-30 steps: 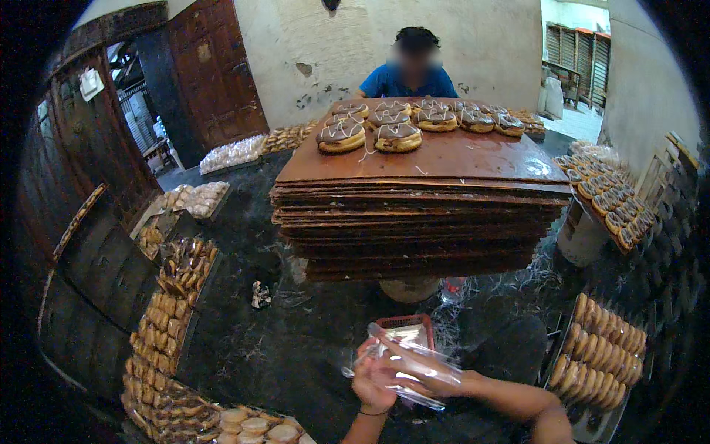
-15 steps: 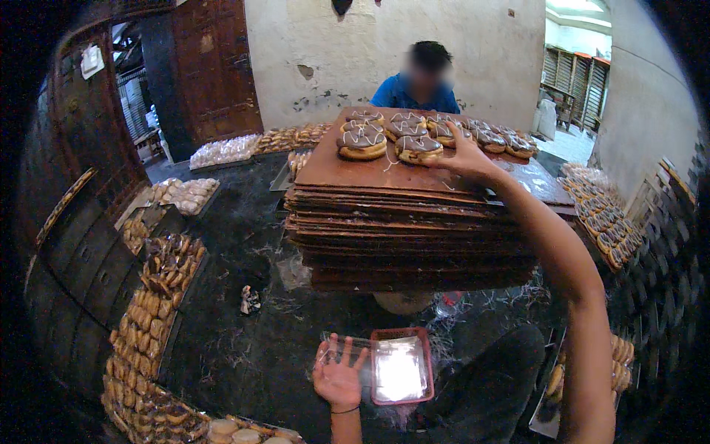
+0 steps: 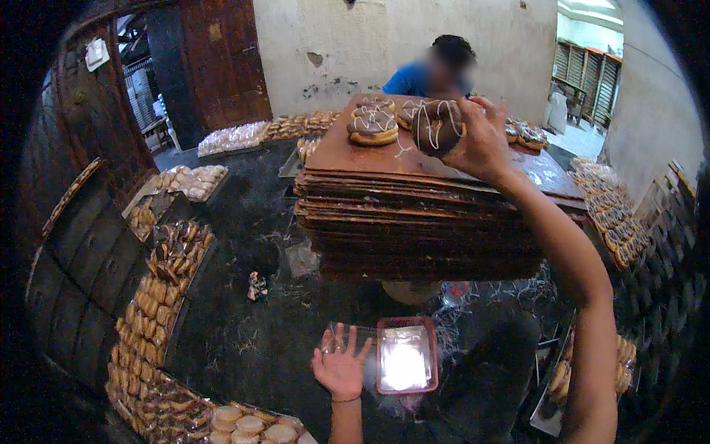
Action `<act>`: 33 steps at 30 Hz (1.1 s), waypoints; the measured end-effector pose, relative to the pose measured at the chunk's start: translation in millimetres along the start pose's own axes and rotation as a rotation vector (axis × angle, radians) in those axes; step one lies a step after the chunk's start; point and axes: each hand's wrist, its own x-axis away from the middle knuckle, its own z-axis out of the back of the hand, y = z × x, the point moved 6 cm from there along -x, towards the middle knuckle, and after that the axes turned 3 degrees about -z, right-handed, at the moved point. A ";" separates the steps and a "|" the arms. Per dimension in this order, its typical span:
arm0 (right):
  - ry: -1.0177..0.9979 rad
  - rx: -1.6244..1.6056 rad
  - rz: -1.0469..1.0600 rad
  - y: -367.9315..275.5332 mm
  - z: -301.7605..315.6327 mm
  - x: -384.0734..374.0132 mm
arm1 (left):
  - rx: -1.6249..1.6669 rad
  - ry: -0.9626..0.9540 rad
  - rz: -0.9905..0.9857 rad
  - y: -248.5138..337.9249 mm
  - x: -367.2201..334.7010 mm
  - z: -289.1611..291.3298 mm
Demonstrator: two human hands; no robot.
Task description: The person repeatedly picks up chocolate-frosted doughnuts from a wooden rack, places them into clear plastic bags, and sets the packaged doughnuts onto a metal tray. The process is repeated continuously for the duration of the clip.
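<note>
Fingers [image 3: 484, 111] of the right hand [image 3: 479, 148] pinch a donut [image 3: 435, 129] by its edge, tipped up above the boards [image 3: 414, 222], drizzled face on show! Lower down, the left hand [image 3: 341, 374] sits palm up, fingers spread, just beside the red basket [image 3: 435, 359].

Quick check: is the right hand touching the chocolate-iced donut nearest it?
Touching. The head view shows the right hand gripping the chocolate-iced donut by its right edge, iced top facing the camera.
</note>
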 end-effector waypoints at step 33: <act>-0.858 -0.806 -0.345 -131.1 54.5 211.4 | 0.232 -0.177 -0.040 -40.9 -4.3 -28.1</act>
